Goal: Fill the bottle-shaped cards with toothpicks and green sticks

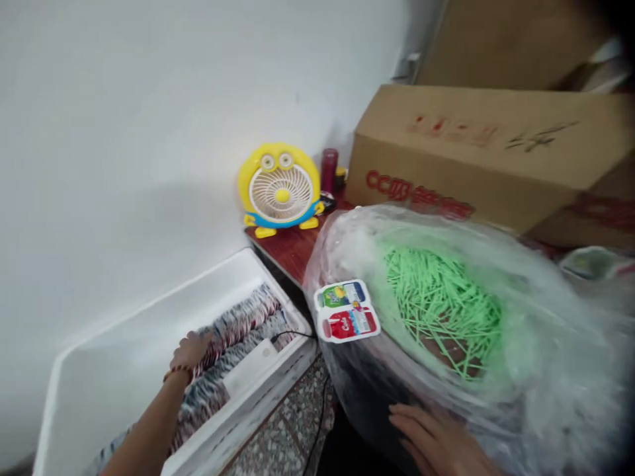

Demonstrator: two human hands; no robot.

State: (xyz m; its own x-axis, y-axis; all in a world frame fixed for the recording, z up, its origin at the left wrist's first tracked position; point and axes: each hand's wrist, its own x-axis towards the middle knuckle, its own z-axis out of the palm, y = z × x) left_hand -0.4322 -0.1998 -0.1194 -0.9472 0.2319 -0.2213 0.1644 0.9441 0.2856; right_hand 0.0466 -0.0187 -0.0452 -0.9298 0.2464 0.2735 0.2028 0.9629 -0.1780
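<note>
My left hand [190, 350] reaches into a white foam box [58, 383], its fingers curled over a row of thin, tightly packed printed cards [248, 316]. The fingertips are partly hidden there. My right hand [430, 433] lies at the near edge of a clear plastic bag [550, 370], fingers stretched out and holding nothing visible. Inside the bag is a heap of thin green sticks [441, 304]. On the bag's left side lies a white-edged card with green and red bottle pictures [347, 311].
A white power bank-like block [251, 367] with a black cable rests on the cards. Behind stand a yellow and blue fan [280, 188], a dark red bottle [329, 170] and a large cardboard box [476, 158] on a reddish table [285, 251]. Speckled floor [282, 423] shows below.
</note>
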